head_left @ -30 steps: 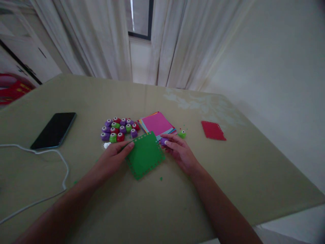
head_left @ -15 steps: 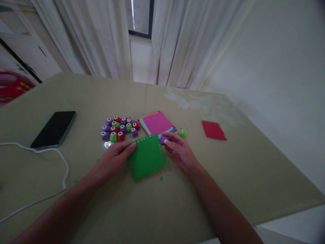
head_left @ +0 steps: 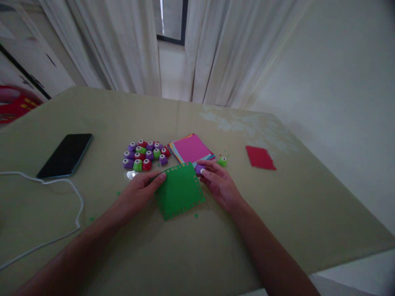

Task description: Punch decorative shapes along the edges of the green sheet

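My left hand point(head_left: 143, 188) pinches the left side of a green paper sheet point(head_left: 179, 191), which has small holes punched along its edges. At the sheet's upper right edge, my right hand point(head_left: 221, 185) grips a purple craft punch point(head_left: 200, 168) between thumb and fingers. Whether the paper sits inside the punch's slot I cannot tell. Just beyond the right hand stands a green craft punch point(head_left: 222, 162). A stack of coloured paper point(head_left: 193, 149), pink on top, lies behind the green sheet.
Several purple, red and green punches point(head_left: 145, 155) stand grouped left of the paper stack. A red punched sheet point(head_left: 261, 158) lies to the right. At the left are a dark tablet point(head_left: 66, 155) and a white cable point(head_left: 77, 205). Tiny paper bits point(head_left: 196, 215) dot the tablecloth.
Almost nothing differs. Both hands keep their grip on the green paper and the purple punch, and the view has shifted very slightly.
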`<state>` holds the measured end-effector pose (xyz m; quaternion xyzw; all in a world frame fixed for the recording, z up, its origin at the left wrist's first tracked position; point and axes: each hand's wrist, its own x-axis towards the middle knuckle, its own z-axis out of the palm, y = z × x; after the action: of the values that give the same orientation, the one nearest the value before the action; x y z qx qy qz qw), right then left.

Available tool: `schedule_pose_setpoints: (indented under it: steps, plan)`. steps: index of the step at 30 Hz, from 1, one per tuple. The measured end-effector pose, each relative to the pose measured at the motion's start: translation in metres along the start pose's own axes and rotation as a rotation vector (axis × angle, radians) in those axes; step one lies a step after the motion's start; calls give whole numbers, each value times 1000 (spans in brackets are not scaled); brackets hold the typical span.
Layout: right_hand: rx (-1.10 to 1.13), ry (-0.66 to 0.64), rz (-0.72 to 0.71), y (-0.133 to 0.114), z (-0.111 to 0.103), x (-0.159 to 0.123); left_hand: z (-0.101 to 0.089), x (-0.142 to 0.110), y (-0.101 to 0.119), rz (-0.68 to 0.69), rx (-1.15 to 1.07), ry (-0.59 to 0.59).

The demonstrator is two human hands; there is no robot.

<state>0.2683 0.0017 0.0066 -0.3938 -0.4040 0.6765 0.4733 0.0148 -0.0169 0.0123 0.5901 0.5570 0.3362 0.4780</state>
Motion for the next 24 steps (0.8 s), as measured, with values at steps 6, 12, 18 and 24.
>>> schedule_pose_setpoints:
  steps: [6,12,18,24]
  plan:
    - [0,7,3,-3,1,-1,0,-1,0,20,8,34]
    - [13,8,-6,-6,1,-2,0,0,0,5,8,15]
    - [13,3,7,-4,1,-2,0,0,-1,-11,16,6]
    - [36,0,3,-4,2,-2,0,0,-1,-1,1,2]
